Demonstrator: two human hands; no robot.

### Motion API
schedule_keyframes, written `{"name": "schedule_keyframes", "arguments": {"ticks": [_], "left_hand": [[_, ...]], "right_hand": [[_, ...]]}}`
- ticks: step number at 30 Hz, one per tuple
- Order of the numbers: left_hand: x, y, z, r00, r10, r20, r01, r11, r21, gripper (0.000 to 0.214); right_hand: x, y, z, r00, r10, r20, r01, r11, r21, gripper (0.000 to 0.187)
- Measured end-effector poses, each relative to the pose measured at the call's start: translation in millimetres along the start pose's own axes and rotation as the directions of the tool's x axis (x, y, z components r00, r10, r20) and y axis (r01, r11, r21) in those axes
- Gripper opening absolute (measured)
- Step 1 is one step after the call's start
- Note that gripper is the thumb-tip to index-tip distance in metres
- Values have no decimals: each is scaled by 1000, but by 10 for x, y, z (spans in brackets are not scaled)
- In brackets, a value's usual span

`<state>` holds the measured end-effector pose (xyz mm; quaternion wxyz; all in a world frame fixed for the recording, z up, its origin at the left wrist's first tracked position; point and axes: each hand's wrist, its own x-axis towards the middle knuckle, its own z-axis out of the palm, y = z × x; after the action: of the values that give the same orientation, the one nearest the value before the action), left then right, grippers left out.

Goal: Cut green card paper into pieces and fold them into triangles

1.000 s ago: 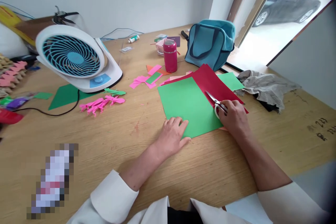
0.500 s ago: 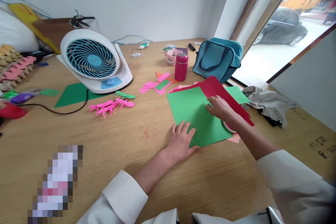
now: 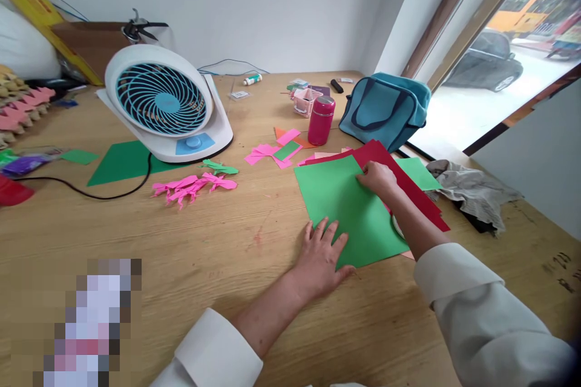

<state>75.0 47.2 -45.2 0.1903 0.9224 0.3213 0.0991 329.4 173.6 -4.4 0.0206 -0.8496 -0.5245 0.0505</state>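
Observation:
A green paper sheet [image 3: 349, 205] lies on the wooden table, on top of dark red sheets [image 3: 399, 178] and a lighter green one [image 3: 420, 172]. My left hand [image 3: 322, 254] rests flat on the green sheet's near corner, fingers spread. My right hand [image 3: 376, 178] is at the sheet's far right edge, its fingers curled onto the paper where green meets red. A white scissor handle [image 3: 398, 227] shows just under my right forearm, lying on the sheets.
A white and blue desk fan [image 3: 158, 106] stands at the left with its cord trailing. Pink paper cut-outs [image 3: 193, 184], a magenta flask [image 3: 320, 120], a teal bag [image 3: 385, 110] and a grey cloth [image 3: 472, 190] surround the sheets. A dark green sheet [image 3: 120, 163] lies by the fan.
My right hand has let go of the scissors, left them on the sheets and moved up to the green sheet's far edge. My left hand stays on the near corner.

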Motion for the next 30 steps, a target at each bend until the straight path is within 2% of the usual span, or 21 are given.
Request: {"name": "schedule_keyframes", "arguments": {"ticks": [5, 11, 14, 16, 17, 18, 19, 20, 21, 22, 23, 25, 30], "left_hand": [[11, -10, 16, 1000, 4, -6, -4, 1000, -10, 67], [-11, 11, -47, 999, -11, -31, 9, 999, -49, 62], [76, 12, -179, 996, -56, -76, 43, 986, -158, 49], [226, -16, -275, 980, -138, -145, 85, 943, -323, 36], [320, -40, -312, 964, -193, -181, 97, 894, -437, 32], [418, -69, -339, 952, -242, -188, 91, 809, -581, 33], [511, -102, -353, 936, -311, -163, 94, 670, -736, 35], [590, -136, -354, 922, -375, -95, 110, 490, -865, 37], [651, -168, -343, 918, -396, -15, 119, 311, -943, 41], [690, -197, -323, 906, -422, 16, 93, 162, -982, 45], [708, -222, -298, 897, -442, 35, 64, 51, -997, 49], [700, -258, -248, 886, -463, 43, 6, -82, -997, 52], [641, -316, -205, 903, -421, 81, 0, -190, -982, 51]], "right_hand": [[-164, 41, 71, 985, -94, -142, 99, 995, 31, 26], [-388, 50, 94, 929, -182, -324, 228, 967, 111, 24], [-542, 52, 111, 901, -232, -367, 301, 943, 141, 20], [-674, 63, 140, 879, -281, -386, 362, 920, 154, 18], [-745, 72, 158, 859, -319, -400, 405, 902, 152, 17], [-815, 83, 176, 827, -369, -424, 463, 875, 140, 17], [-882, 97, 193, 787, -422, -450, 521, 845, 118, 17], [-941, 113, 209, 747, -470, -471, 571, 816, 91, 19], [-991, 130, 223, 710, -507, -489, 610, 790, 67, 20], [-1030, 146, 236, 682, -532, -501, 636, 770, 48, 22], [-1058, 161, 247, 663, -547, -511, 652, 757, 36, 25], [-1088, 186, 267, 645, -555, -526, 668, 743, 35, 28], [-1097, 212, 289, 658, -522, -542, 660, 747, 82, 32]]}}
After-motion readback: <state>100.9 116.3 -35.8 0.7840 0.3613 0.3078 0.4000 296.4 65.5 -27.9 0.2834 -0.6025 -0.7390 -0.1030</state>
